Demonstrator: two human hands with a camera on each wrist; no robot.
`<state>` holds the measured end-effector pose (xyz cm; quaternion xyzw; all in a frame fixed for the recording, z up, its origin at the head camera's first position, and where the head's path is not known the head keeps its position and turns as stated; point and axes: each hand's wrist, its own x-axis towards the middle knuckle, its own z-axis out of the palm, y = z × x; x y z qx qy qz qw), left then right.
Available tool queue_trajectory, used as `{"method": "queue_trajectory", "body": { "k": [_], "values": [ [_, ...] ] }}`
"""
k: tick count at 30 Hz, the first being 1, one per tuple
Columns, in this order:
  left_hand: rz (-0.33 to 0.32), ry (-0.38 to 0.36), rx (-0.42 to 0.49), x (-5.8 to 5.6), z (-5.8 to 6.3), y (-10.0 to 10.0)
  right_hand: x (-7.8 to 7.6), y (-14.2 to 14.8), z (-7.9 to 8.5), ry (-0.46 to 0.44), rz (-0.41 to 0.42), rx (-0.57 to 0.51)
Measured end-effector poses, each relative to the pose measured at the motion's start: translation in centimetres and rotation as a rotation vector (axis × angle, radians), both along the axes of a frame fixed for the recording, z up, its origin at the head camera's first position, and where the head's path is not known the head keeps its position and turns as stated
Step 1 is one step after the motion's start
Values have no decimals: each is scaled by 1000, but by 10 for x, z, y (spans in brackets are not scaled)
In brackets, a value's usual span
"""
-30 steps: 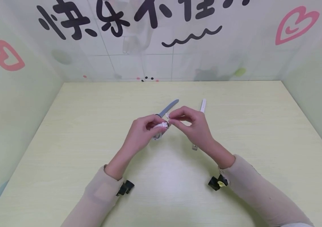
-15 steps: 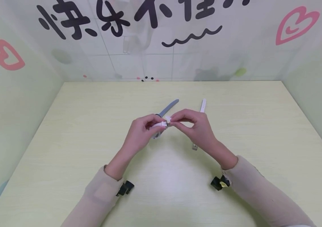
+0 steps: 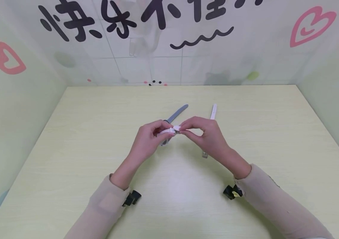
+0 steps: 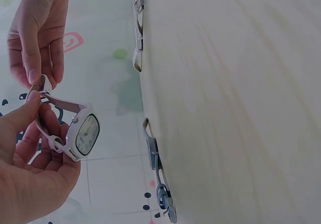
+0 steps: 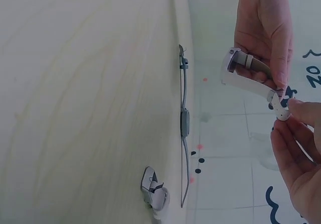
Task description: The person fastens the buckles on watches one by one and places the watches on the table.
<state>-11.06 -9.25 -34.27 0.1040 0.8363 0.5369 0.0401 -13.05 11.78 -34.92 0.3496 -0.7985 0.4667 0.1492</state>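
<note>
A white wristwatch [image 4: 86, 135] with a rounded-square case, pale dial and white strap is held up above the middle of the table, its strap bent round into a loop. The left hand [image 3: 149, 138] has thumb and fingers closed on the strap, near where its two ends meet. The right hand [image 3: 207, 133] pinches the punched white strap tip [image 5: 282, 114] between thumb and fingertips, just beside the left fingertips. Whether the tip is through the buckle cannot be told.

On the table just beyond the left hand lies a blue-grey wristwatch [image 3: 177, 113], its strap pointing to the far right. To the right, a second white-strapped watch [image 3: 213, 111] lies lengthwise, its middle covered by the right hand.

Both arms wear beige sleeves [image 3: 103, 205], each with a small black device [image 3: 131, 198] at the cuff. Below is the pale wood-grain table [image 3: 175, 205]; the far wall [image 3: 145, 69] bears bold black characters.
</note>
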Motion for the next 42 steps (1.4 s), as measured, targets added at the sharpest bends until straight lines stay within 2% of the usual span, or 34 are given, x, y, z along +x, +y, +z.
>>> {"method": "queue_trajectory", "body": {
  "k": [13, 24, 36, 42],
  "values": [
    [-11, -3, 12, 0, -2, -1, 0, 0, -1, 123, -1, 117],
    [-31, 27, -17, 1, -1, 1, 1, -3, -4, 193, -3, 118],
    [-34, 31, -66, 2, 1, 0, 4, -5, -11, 166, 3, 137],
    [-79, 52, -97, 3, 3, 1, 5, -6, -14, 122, -4, 57]
  ]
}}
